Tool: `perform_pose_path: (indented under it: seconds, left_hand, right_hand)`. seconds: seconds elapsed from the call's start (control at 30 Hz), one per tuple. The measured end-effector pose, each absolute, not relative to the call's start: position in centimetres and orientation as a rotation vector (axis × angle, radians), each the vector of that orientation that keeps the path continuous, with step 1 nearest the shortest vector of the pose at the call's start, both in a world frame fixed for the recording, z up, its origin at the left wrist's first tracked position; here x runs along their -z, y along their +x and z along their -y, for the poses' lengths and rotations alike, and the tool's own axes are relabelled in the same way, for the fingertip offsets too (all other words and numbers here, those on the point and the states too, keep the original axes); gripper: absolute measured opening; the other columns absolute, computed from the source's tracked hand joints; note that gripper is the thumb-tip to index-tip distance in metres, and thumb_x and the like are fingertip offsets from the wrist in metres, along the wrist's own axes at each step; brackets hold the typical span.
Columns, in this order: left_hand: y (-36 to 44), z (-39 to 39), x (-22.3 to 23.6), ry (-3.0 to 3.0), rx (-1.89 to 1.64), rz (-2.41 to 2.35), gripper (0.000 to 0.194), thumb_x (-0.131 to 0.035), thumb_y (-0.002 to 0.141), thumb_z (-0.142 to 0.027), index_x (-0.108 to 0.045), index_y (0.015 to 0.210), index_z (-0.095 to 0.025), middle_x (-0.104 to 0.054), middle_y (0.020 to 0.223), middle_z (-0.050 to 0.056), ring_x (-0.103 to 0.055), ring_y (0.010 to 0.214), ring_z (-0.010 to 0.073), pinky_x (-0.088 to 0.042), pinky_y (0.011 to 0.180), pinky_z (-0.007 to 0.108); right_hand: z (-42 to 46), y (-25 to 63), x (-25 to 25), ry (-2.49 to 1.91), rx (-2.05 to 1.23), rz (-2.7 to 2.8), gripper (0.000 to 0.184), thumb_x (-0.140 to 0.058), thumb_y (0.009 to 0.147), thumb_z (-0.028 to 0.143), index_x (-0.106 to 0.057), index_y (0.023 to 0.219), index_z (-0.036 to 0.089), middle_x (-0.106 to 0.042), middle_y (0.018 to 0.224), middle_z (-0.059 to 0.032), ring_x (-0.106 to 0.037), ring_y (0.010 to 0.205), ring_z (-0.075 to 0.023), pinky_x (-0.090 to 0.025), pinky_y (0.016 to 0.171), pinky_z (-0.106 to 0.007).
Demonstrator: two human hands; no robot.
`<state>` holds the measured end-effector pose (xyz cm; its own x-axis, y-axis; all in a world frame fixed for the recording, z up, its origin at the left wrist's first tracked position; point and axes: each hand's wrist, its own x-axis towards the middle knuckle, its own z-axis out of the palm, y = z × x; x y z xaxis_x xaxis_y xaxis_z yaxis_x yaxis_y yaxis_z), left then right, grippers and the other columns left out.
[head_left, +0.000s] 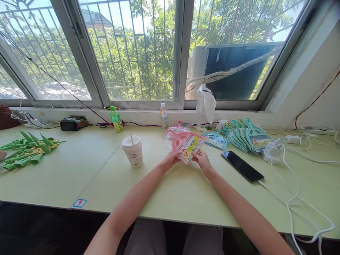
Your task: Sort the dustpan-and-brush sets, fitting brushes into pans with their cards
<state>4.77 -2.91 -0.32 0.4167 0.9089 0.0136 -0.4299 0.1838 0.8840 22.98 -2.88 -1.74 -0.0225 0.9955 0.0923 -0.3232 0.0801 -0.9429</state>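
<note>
A pink mini dustpan and brush set [184, 143] with a yellow-green printed card is held up over the table between both hands. Its lower left edge is gripped by my left hand [172, 160], whose fingers partly hide under it. On the other side, my right hand [202, 161] pinches the lower right edge by the card. Behind it lies crinkled clear plastic [167, 136], and a second pink handle [179, 123] shows there. To the right lie a single teal dustpan set [216, 139] and a row of several teal sets [245, 136].
A lidded white cup [132, 150] stands left of my arms. A phone [243, 166] with a white cable [290, 205] lies right. Two bottles [117, 119] [163, 117] stand by the window. Green plastic stems [32, 150] lie far left, near another person's hand [2, 156].
</note>
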Motion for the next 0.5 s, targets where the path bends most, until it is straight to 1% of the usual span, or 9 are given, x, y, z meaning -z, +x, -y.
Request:
perform_pose_path:
  seconds: [0.13,0.27,0.4,0.5]
  left_hand:
    - [5.17,3.14,0.61,0.971,-1.007,-0.632,0.045,-0.071,0.075,-0.026,-0.058,0.117,-0.014,-0.066,0.113,0.013,-0.064,0.098,0.0226,-0.048,0.089,0.035]
    - [4.9,3.08,0.5,0.982,-1.057,-0.607,0.043,-0.067,0.079,-0.027,-0.059,0.118,-0.014,-0.065,0.116,0.013,-0.063,0.102,0.0236,-0.048,0.09,0.034]
    - [4.85,3.27,0.32,0.989,-1.04,-0.593,0.046,-0.068,0.077,-0.025,-0.058,0.121,-0.013,-0.064,0.119,0.013,-0.062,0.104,0.0243,-0.049,0.088,0.034]
    - [4.97,3.53,0.26,0.994,-1.014,-0.582,0.045,-0.067,0.078,-0.027,-0.059,0.12,-0.013,-0.063,0.12,0.013,-0.062,0.104,0.0236,-0.05,0.087,0.033]
  right_hand:
    - [2.94,22.82,1.78,-0.917,-1.28,1.024,0.039,-0.077,0.063,0.034,-0.06,0.094,0.017,-0.072,0.089,-0.007,-0.07,0.077,-0.0223,-0.06,0.073,-0.039]
    - [2.95,22.74,1.75,-0.922,-1.329,1.042,0.04,-0.079,0.061,0.034,-0.06,0.092,0.017,-0.072,0.088,-0.0068,-0.07,0.075,-0.0219,-0.06,0.07,-0.038]
    - [3.06,22.97,1.41,-0.906,-1.354,1.079,0.042,-0.079,0.061,0.035,-0.06,0.095,0.018,-0.072,0.089,-0.0062,-0.07,0.076,-0.0218,-0.06,0.071,-0.038]
    - [3.18,23.16,1.1,-0.878,-1.365,1.096,0.044,-0.079,0.061,0.035,-0.061,0.097,0.019,-0.072,0.092,-0.006,-0.07,0.079,-0.0221,-0.06,0.073,-0.039]
